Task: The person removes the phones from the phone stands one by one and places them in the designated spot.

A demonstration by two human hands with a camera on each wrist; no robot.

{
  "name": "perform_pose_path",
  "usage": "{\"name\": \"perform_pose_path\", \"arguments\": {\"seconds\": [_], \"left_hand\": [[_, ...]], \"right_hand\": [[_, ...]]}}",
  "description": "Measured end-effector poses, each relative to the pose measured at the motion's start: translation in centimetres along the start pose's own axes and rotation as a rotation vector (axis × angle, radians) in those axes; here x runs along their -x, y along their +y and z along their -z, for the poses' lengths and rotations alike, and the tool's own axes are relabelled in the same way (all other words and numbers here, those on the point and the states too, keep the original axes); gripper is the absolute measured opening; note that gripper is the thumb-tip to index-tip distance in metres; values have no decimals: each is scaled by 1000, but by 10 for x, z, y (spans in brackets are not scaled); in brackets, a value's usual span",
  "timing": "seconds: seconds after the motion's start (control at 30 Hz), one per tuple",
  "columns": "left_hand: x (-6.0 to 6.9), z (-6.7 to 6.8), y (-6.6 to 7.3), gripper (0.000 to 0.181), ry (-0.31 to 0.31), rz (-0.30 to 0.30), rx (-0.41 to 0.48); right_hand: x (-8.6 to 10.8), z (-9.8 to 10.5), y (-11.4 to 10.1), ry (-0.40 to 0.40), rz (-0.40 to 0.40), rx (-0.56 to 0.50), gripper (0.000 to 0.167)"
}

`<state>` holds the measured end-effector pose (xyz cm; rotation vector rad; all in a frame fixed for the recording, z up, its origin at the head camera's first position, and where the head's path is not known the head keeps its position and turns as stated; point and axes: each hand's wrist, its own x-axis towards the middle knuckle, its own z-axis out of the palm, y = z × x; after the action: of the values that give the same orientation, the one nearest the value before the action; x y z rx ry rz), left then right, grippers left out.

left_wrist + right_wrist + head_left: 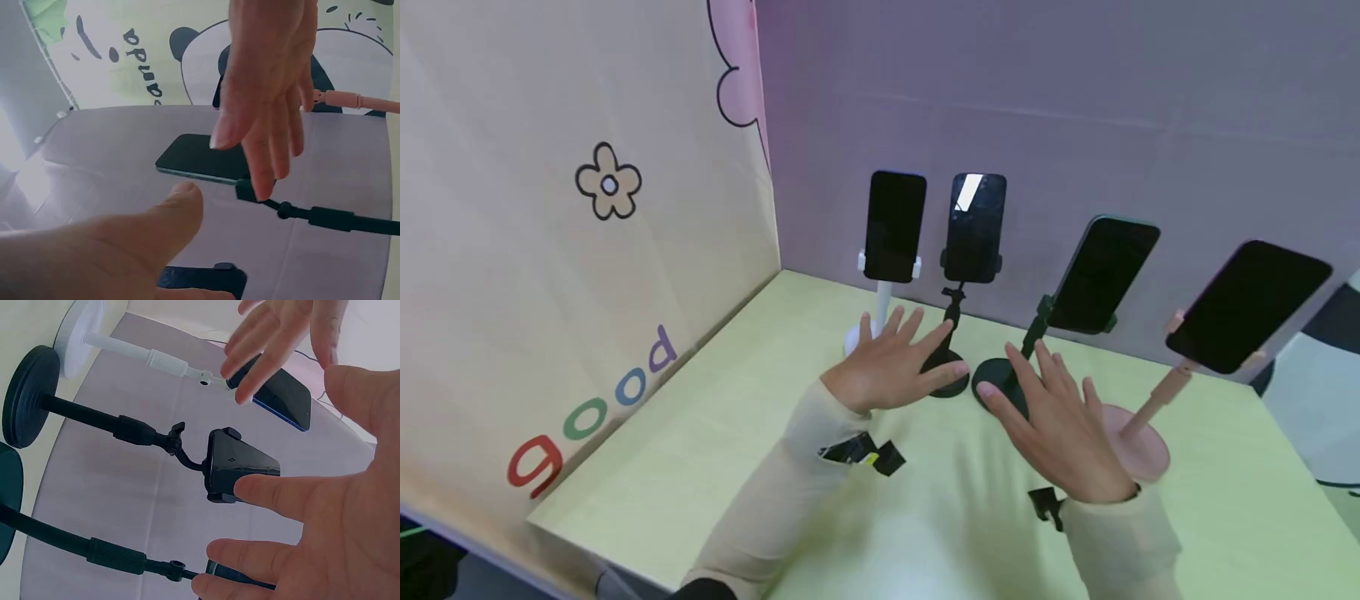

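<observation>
Both hands hover over the table with fingers spread, holding nothing. My left hand [895,362] is in front of the white phone stand [883,296] and the black phone stand [952,321]. My right hand [1060,417] is near the dark green stand [1036,333] and the pink stand [1157,400]. Each stand carries a phone with a dark screen: one phone [896,227] on the white, one phone [976,237] with a bright reflection on the black, a tilted phone [1103,275] on the green, and another tilted phone [1249,307] on the pink.
The pale yellow table [715,467] meets a printed panel [647,275] on the left, with a flower and coloured letters. A plain purplish backdrop [1037,108] stands behind the stands. In the left wrist view a panda print [200,56] shows on a cloth.
</observation>
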<state>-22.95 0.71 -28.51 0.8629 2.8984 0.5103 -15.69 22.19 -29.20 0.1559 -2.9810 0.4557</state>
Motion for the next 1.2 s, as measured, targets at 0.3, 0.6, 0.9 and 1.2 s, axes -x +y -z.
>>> {"name": "perform_pose_path", "arguments": {"seconds": [0.3,0.6,0.9,1.2], "left_hand": [[8,30,-30,60,298,12,27],[0,35,-79,65,698,90,391],[-53,10,-109,73,694,-105,901],[-65,-1,-119,51,468,-188,1184]], "right_hand": [[-5,1,-8,68,70,-89,79],[-28,-12,-36,79,90,-337,76],[-70,-31,-65,144,148,-743,74],[-87,-50,-82,59,230,-908,69]]}}
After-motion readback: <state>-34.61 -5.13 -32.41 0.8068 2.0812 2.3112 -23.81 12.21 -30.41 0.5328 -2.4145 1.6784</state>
